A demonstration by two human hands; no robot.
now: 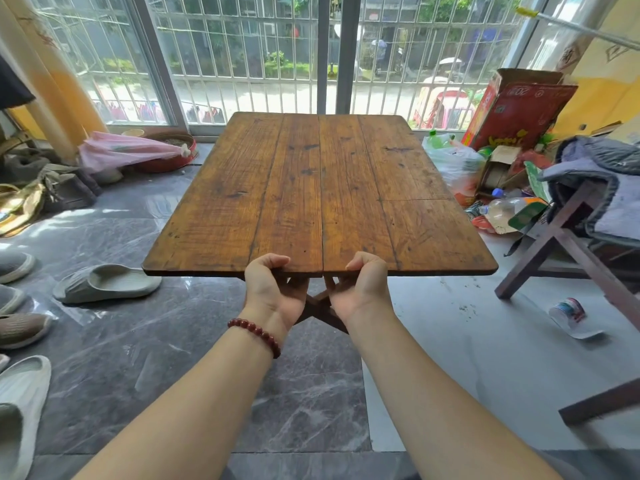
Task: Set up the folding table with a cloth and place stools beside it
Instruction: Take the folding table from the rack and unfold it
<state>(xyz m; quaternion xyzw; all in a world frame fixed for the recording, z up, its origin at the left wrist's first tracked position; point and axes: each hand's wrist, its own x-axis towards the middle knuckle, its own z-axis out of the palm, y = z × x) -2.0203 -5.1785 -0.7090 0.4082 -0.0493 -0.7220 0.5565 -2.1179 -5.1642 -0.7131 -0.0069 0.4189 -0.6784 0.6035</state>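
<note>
The wooden folding table (311,188) stands unfolded in front of me, its brown plank top flat and bare. Crossed dark legs show under its near edge. My left hand (273,289), with a red bead bracelet at the wrist, grips the near edge just left of the centre seam, thumb on top and fingers underneath. My right hand (362,285) grips the same edge just right of the seam in the same way. A dark wooden stool (561,244) stands at the right with a grey-blue cloth (609,188) heaped on it.
Several slippers and shoes (104,282) lie on the marble floor at the left. A pink bag and red basin (166,157) sit by the barred window. Boxes, bottles and bags (498,168) pile up at the right. A crushed cup (568,311) lies near the stool.
</note>
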